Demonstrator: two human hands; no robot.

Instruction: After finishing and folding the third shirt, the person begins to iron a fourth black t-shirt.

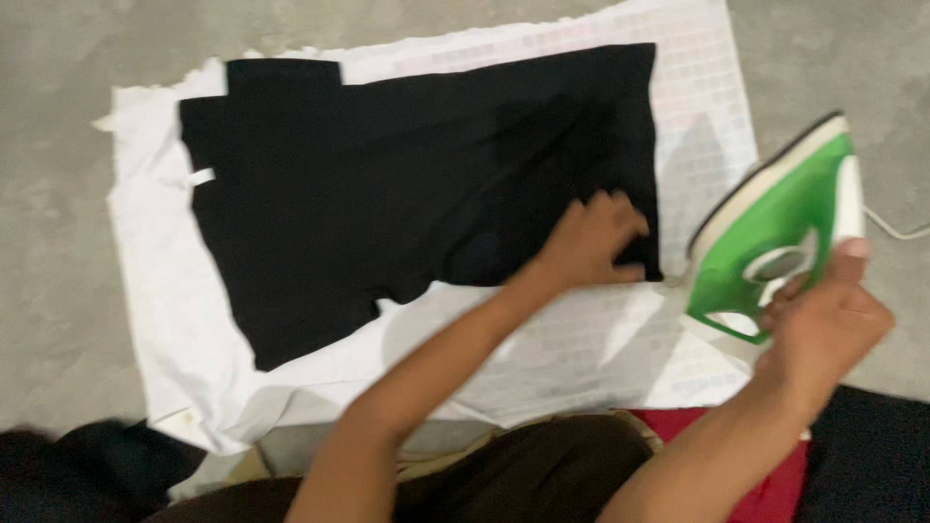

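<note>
A black garment [387, 184] lies spread flat on a white sheet [165, 310] on the floor. My left hand [593, 240] reaches across and presses on the garment's right edge, fingers spread. My right hand [823, 320] grips the handle of a green and white clothes iron [775, 232], held tilted in the air off the sheet's right side, clear of the garment. A small white tag [201, 176] shows at the garment's left edge.
Grey concrete floor [58, 242] surrounds the sheet. The iron's white cord [896, 228] trails off to the right. Dark cloth [68, 475] and a red cloth [775, 484] lie near my legs at the bottom edge.
</note>
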